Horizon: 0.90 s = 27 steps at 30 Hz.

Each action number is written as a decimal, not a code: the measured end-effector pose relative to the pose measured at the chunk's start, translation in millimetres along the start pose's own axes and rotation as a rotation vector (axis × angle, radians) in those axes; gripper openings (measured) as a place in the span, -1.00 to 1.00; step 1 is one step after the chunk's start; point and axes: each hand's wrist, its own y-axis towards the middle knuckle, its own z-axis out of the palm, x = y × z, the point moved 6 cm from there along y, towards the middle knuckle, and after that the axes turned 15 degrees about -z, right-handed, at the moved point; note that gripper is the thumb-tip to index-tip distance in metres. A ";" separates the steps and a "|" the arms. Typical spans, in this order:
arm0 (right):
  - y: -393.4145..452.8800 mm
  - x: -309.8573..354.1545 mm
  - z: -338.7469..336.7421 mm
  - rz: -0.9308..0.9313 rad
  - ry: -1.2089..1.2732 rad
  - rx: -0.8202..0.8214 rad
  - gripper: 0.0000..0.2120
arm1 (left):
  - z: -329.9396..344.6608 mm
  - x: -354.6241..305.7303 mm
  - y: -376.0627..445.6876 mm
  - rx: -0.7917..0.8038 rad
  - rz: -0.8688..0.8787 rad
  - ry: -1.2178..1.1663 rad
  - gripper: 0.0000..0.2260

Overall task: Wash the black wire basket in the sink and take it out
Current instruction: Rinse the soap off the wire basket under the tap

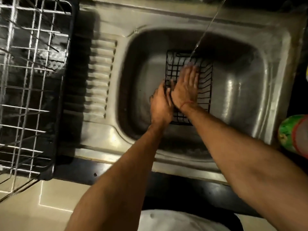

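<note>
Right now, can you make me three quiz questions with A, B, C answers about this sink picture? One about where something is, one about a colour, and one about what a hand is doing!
1. Where is the black wire basket?
A. Inside the sink
B. On the floor
C. On the big drying rack

2. What colour is the thread on the right hand's wrist?
A. Blue
B. Red
C. White

3. What is the right hand doing?
A. Lying flat in the basket, fingers straight
B. Holding a sponge
C. Turning the tap

Answers:
1. A: the basket sits in the steel basin, under the stream of water.
2. B: a thin red thread crosses the wrist.
3. A: the fingers stretch out over the wires, while the left hand grips the basket's near left rim.
</note>
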 end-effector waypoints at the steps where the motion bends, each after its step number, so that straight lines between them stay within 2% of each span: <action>1: 1.5 8.5 7.8 -0.162 -0.083 -0.003 -0.31 | 3.0 4.8 2.7 0.008 -0.012 0.021 -0.62; 3: -2.7 12.4 19.3 -0.450 -0.182 0.042 -0.35 | 4.4 10.4 4.8 0.013 -0.064 0.014 -0.53; 4: -5.0 8.5 20.8 -0.507 -0.177 0.053 -0.35 | 3.8 11.7 5.1 -0.002 -0.081 0.021 -0.51; 5: -6.4 2.6 18.0 -0.479 -0.154 0.037 -0.35 | 2.8 11.3 5.6 -0.036 -0.089 0.044 -0.52; 8: -7.2 -18.2 8.9 -0.049 -0.036 -0.093 -0.34 | 3.4 10.7 5.9 -0.119 -0.089 0.126 -0.52; 9: -5.9 -17.3 7.9 0.023 -0.010 -0.124 -0.33 | 4.2 10.7 5.9 -0.120 -0.097 0.121 -0.51; 10: -3.7 -11.0 10.3 -0.020 -0.008 -0.122 -0.33 | 4.9 13.0 6.8 -0.117 -0.109 0.108 -0.49; 13: -9.3 13.7 21.3 -0.545 -0.099 0.050 -0.34 | 4.2 16.9 6.0 -0.107 -0.155 0.050 -0.47; 14: -13.2 12.4 21.8 -0.611 -0.089 0.061 -0.35 | 3.0 15.4 3.4 -0.108 -0.170 0.020 -0.48; 15: -13.1 8.7 19.3 -0.566 -0.048 0.031 -0.36 | 1.9 12.5 0.4 -0.102 -0.185 -0.018 -0.47; 18: -5.7 -13.2 11.3 -0.058 0.094 -0.099 -0.31 | 5.7 12.2 -5.8 -0.053 -0.279 -0.200 -0.47; 19: -2.5 -12.0 12.5 0.008 0.088 -0.087 -0.26 | 8.5 13.8 -9.6 -0.056 -0.311 -0.262 -0.49; 20: 1.5 -6.1 15.2 -0.038 0.074 -0.047 -0.22 | 8.8 15.3 -14.8 -0.102 -0.334 -0.322 -0.50; 22: 6.8 10.0 18.9 -0.330 0.032 0.048 -0.25 | 6.6 19.9 -27.1 -0.253 -0.422 -0.422 -0.45; 24: 5.1 16.1 18.3 -0.570 -0.004 0.104 -0.31 | 3.9 19.3 -40.0 -0.316 -0.616 -0.528 -0.41; 26: 6.5 10.7 15.6 -0.642 -0.006 0.133 -0.33 | -5.8 15.4 -37.0 -0.343 -0.800 -0.494 -0.31; 27: 7.2 7.5 13.9 -0.651 -0.012 0.143 -0.32 | -18.3 8.6 -27.7 -0.367 -0.786 -0.390 -0.24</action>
